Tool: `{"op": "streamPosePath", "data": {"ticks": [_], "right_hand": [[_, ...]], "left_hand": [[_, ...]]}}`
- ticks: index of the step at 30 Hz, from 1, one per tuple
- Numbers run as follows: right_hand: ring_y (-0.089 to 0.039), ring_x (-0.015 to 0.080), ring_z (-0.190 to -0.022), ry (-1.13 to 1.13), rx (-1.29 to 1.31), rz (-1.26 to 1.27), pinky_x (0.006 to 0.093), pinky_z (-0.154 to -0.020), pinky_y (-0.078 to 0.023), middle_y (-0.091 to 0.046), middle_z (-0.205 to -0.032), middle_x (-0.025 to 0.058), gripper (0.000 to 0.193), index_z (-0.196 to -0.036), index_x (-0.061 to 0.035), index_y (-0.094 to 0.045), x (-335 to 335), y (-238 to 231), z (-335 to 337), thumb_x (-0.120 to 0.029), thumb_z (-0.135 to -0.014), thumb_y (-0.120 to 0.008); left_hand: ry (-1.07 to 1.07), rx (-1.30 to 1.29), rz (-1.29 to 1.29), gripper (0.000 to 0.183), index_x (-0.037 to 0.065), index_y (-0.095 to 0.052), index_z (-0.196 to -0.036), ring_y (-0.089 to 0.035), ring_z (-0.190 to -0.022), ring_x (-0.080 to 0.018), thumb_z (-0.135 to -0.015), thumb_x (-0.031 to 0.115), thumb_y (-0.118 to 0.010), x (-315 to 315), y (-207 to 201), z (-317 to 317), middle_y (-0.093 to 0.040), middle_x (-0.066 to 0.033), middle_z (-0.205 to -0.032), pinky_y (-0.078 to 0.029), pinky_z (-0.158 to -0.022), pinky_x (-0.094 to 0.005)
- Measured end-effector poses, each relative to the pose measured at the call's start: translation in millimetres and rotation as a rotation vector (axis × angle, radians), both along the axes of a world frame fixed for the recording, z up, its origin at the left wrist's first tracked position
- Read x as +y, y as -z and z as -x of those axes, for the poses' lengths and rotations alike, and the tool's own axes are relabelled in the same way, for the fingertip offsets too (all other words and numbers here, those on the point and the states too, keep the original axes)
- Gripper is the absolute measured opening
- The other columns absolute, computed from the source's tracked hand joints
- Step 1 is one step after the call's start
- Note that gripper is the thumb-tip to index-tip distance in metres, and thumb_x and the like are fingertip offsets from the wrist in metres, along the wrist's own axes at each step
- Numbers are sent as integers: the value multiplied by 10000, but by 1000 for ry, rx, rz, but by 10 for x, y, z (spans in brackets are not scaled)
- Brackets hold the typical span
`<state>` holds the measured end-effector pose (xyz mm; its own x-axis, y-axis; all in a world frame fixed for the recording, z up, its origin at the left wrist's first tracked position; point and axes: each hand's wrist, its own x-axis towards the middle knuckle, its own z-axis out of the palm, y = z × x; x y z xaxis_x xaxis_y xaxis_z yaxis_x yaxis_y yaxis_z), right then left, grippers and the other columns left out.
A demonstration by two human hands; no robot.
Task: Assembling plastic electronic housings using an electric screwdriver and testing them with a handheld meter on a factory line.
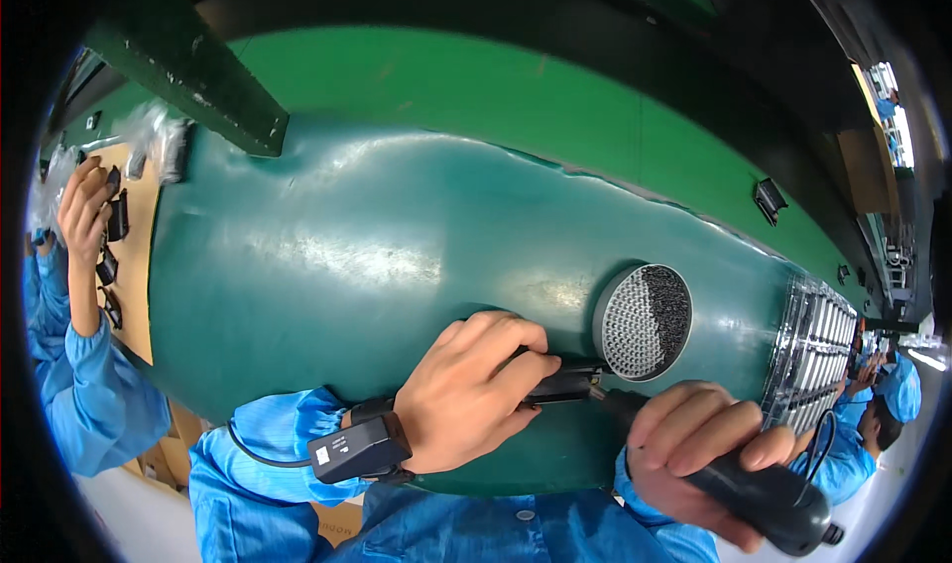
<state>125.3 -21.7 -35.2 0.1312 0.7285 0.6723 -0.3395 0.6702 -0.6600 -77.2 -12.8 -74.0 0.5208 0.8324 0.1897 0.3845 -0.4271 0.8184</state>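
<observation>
My left hand (474, 390) is closed around a small black plastic part (567, 383), low over the green mat, and its fingers cover much of the part. Wrapped in my right hand (699, 444) is a black electric screwdriver (764, 499), lying slantwise with its cable end toward the lower right. Its tip points left at the end of the black part; whether the two touch I cannot tell. Just beyond stands a round screw tray (632, 327) with a grid of holes, its right side covered by small dark pieces that look like screws.
A clear plastic tray (808, 355) with rows of pale slots stands on the right. At left, a co-worker's hand (84, 206) is over a brown board with black parts. A green post (188, 67) rises at the far left. One black part (770, 201) lies on the far green ledge.
</observation>
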Motion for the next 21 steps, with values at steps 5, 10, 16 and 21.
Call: {"op": "streamPosePath", "data": {"ticks": [5, 10, 16, 21], "right_hand": [[-602, 283, -668, -237, -95, -56, 441, -581, -532, -610, -914, 195, 752, -1348, -32, -458, 53, 220, 230, -655, -970, -640], [-603, 280, -670, -252, -105, -44, 438, -584, -535, -606, -911, 196, 755, -1343, -30, -455, 32, 297, 411, -661, -970, -637], [-603, 278, -667, -279, -124, -36, 442, -583, -535, -600, -903, 192, 759, -1336, -26, -450, -7, 381, 528, -660, -966, -644], [-603, 281, -666, -260, -133, -40, 442, -581, -533, -600, -905, 194, 762, -1336, -25, -450, -43, 411, 587, -657, -962, -652]], "left_hand": [[-21, -16, 31, 536, 65, -714, -1124, -613, -1091, -316, -622, 77, -900, -33, 123, 145, -586, -71, -1190, -511, -916, -434], [-4, -25, 20, 514, 63, -712, -1123, -612, -1090, -311, -642, 82, -891, -20, 179, 245, -581, -72, -1203, -505, -894, -428], [-21, -27, 29, 481, 54, -706, -1104, -613, -1090, -312, -659, 75, -887, -87, 284, 318, -578, -77, -1200, -502, -880, -430], [-22, -33, 27, 484, 51, -704, -1102, -614, -1091, -313, -654, 73, -888, -109, 319, 373, -575, -78, -1198, -503, -885, -433]]}}
